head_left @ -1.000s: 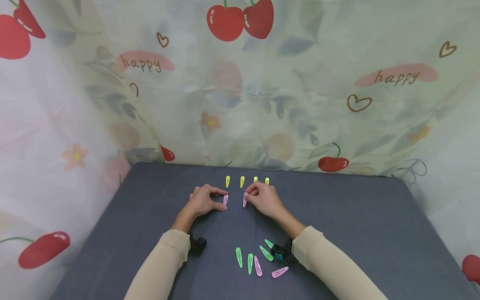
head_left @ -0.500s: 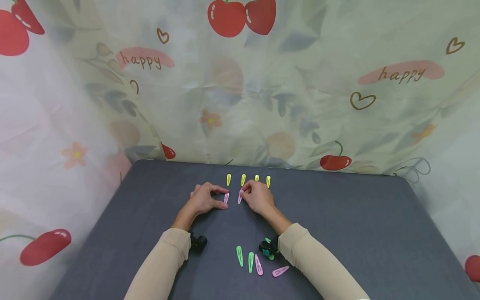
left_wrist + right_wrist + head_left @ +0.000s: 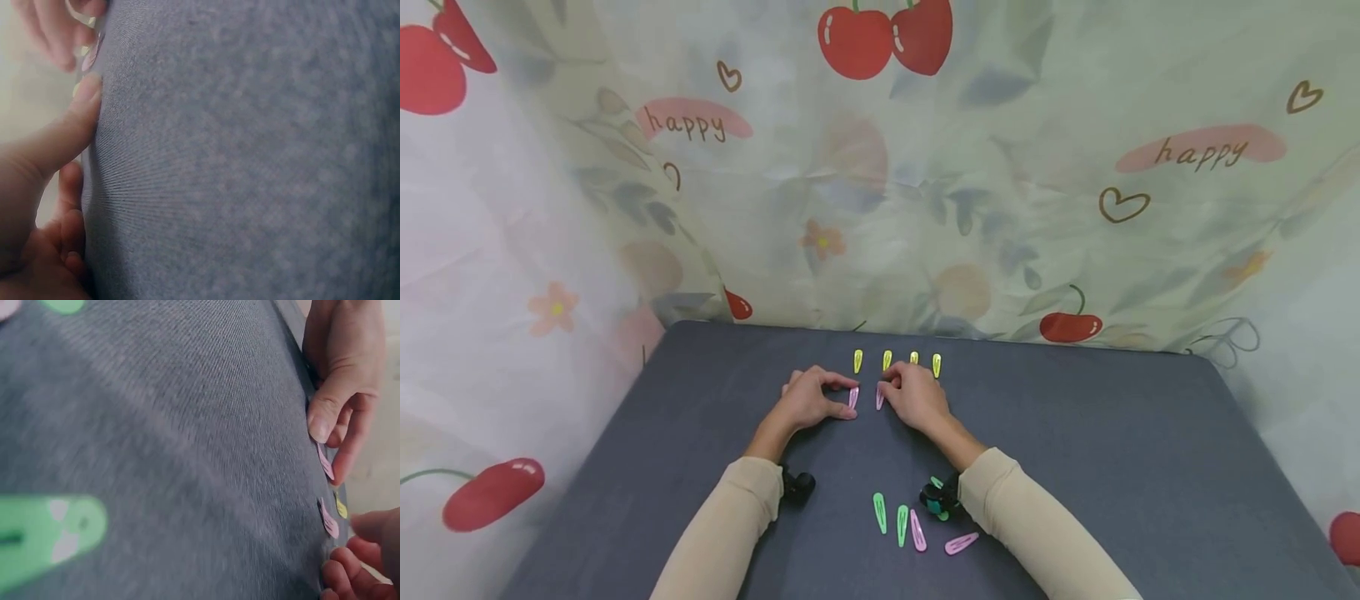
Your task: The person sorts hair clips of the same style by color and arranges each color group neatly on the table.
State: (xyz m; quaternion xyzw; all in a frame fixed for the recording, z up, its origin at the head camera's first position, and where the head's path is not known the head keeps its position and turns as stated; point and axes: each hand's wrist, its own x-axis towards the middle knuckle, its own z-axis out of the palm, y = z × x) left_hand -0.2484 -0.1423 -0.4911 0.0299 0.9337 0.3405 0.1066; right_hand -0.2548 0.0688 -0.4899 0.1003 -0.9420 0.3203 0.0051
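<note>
Pink clip (image 3: pixel 879 396), perhaps in right hand (image 3: pixel 919 397) (gap leftward, table-edge (image 3: pixel 1000 344) beyond)

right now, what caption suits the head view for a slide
Left hand and right hand each at a pink clip, four yellow clips lined up beyond, green clips nearer the camera.

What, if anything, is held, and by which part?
The left hand holds a pink clip by its two ends; the right hand is at the wide end of another pink clip, whether it grips is unclear.
</note>
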